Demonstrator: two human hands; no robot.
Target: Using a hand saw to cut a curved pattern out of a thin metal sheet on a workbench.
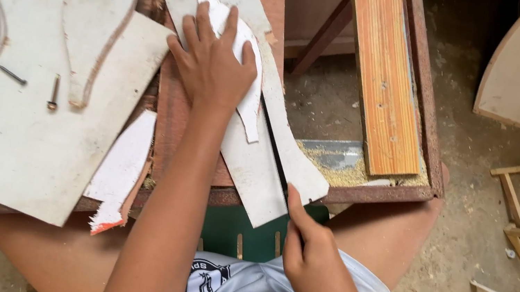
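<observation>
A curved white template [244, 73] lies on a larger curved white board piece [260, 146], which rests on a reddish-brown workbench top [173, 117] near the middle of the view. The left hand [212, 64] presses flat on the template, fingers spread and pointing toward 12 o'clock, gripping nothing. At 5 o'clock from it, the right hand [312, 257] is closed around a thin dark tool, too hidden to name, its forefinger stretched along the board piece's lower right edge. At 9 o'clock lies a big white panel [13, 147] with a narrow curved offcut [96, 13] on top and two screws [37, 86] beside it. At 7 o'clock sits a small white scrap [123, 165]. At 2 o'clock an orange wooden plank [384, 75] lies over sawdust.
</observation>
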